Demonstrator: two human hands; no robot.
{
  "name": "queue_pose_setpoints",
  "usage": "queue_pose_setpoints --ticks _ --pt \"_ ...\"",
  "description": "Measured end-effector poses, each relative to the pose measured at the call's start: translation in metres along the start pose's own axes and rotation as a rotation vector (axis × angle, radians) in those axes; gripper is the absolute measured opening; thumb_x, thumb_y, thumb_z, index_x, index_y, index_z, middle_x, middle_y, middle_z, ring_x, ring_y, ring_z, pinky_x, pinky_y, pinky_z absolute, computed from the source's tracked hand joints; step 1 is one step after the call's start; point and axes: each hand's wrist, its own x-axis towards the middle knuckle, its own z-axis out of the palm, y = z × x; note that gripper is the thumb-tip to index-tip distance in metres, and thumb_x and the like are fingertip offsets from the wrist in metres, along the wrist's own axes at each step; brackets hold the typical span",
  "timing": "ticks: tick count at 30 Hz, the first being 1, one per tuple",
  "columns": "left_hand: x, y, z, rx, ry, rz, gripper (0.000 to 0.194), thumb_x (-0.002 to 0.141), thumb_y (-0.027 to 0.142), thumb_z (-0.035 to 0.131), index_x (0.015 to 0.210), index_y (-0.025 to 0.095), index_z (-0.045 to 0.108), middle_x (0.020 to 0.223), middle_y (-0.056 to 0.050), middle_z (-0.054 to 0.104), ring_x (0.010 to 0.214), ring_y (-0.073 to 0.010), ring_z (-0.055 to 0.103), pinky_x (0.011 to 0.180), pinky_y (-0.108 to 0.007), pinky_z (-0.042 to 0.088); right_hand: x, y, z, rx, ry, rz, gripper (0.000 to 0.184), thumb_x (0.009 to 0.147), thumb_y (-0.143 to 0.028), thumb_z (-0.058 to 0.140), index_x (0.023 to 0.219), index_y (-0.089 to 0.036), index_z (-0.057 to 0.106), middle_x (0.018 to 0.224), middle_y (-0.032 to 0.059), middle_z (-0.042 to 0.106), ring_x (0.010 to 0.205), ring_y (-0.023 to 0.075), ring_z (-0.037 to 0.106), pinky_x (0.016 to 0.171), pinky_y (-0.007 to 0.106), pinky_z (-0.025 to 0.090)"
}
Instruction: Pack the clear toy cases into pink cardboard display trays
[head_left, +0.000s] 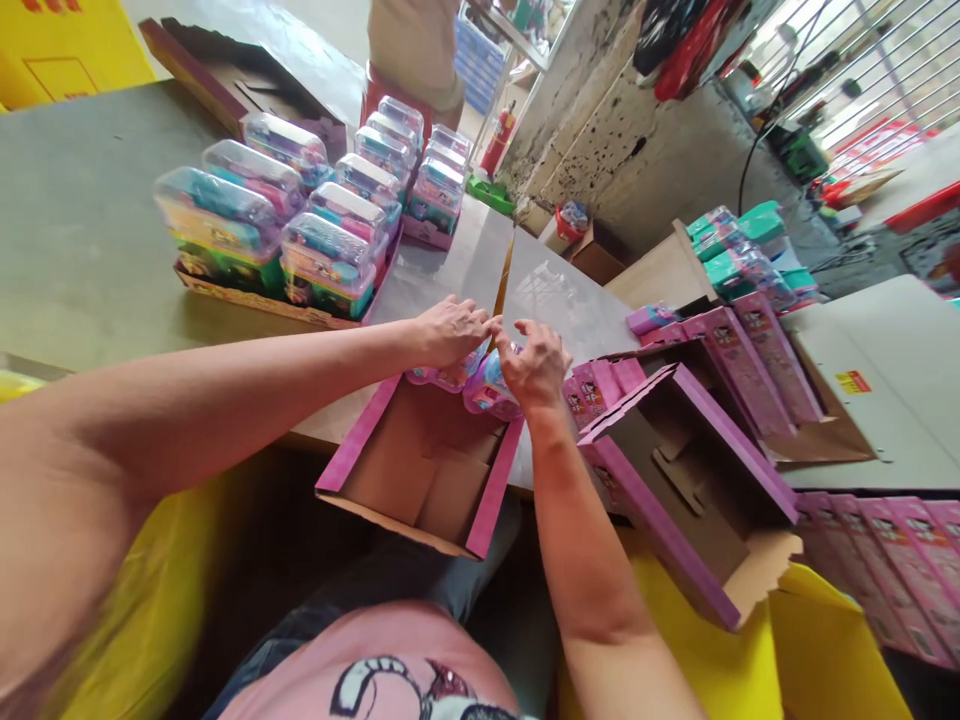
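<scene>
A pink-edged cardboard display tray [491, 500] lies in front of me, its near part bare brown board. At its far end sit two small purple-and-blue toy packs, a left pack [450, 376] and a right pack [491, 388], side by side. My left hand [456, 332] is curled over the top of the left pack, its fingertips partly hidden. With bent fingers and thumb, my right hand [536, 362] grips the right pack from its right side. The two hands nearly touch at the fingertips.
Filled trays of clear-lidded toy boxes [330, 255] stand at the left, behind them an open carton [251, 85]. To the right, another pink tray [690, 490] leans tilted over a yellow bin [817, 640], near pink flat boxes [739, 365]. Someone in beige [412, 40] stands beyond the table.
</scene>
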Motion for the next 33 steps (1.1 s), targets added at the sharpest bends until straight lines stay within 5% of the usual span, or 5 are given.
queue_pose_setpoints --ticks 13,17,20,23,33 --pt "-0.002 -0.006 -0.007 -0.164 0.063 0.081 0.101 0.076 0.053 0.069 0.156 0.014 0.022 0.139 -0.019 0.053 0.128 -0.0379 0.046 0.106 -0.046 0.035 -0.016 0.027 -0.004 -0.123 -0.224 -0.137 0.077 0.09 -0.076 0.045 0.147 -0.024 0.045 0.128 0.0142 0.059 0.115 0.0334 0.051 0.092 0.044 0.042" --pt "-0.047 -0.012 0.0 -0.352 0.308 -0.295 0.086 0.086 0.048 0.054 0.157 0.013 0.021 0.151 -0.018 0.042 0.139 -0.0332 0.04 0.112 -0.044 0.037 -0.019 0.035 -0.006 -0.091 -0.226 -0.142 0.078 0.091 -0.074 0.045 0.149 -0.023 0.043 0.132 0.0144 0.057 0.118 0.0339 0.05 0.095 0.047 0.041" --pt "-0.085 -0.008 0.027 -0.425 0.044 -0.709 0.076 0.086 0.051 0.052 0.146 0.005 0.041 0.138 -0.024 0.055 0.129 -0.0363 0.053 0.105 -0.045 0.045 -0.021 0.035 -0.004 -0.092 -0.206 -0.151 0.08 0.09 -0.076 0.046 0.148 -0.021 0.043 0.132 0.0159 0.057 0.119 0.0334 0.049 0.096 0.046 0.04" --pt "-0.099 0.003 0.052 -0.442 -0.303 -0.837 0.052 0.087 0.042 0.054 0.129 0.011 0.058 0.124 -0.019 0.066 0.116 -0.0343 0.064 0.096 -0.04 0.051 -0.023 0.031 -0.002 -0.138 -0.193 -0.139 0.088 0.083 -0.081 0.052 0.147 -0.021 0.044 0.132 0.0175 0.057 0.117 0.0339 0.049 0.094 0.045 0.039" --pt "-0.077 0.017 0.061 -0.331 -0.283 -0.977 0.043 0.083 0.017 0.051 0.123 0.01 0.066 0.12 -0.024 0.068 0.116 -0.038 0.064 0.093 -0.042 0.053 -0.002 0.034 0.016 -0.123 -0.082 -0.155 0.074 0.084 -0.071 0.06 0.141 -0.024 0.051 0.123 0.0157 0.06 0.111 0.0323 0.049 0.095 0.047 0.036"
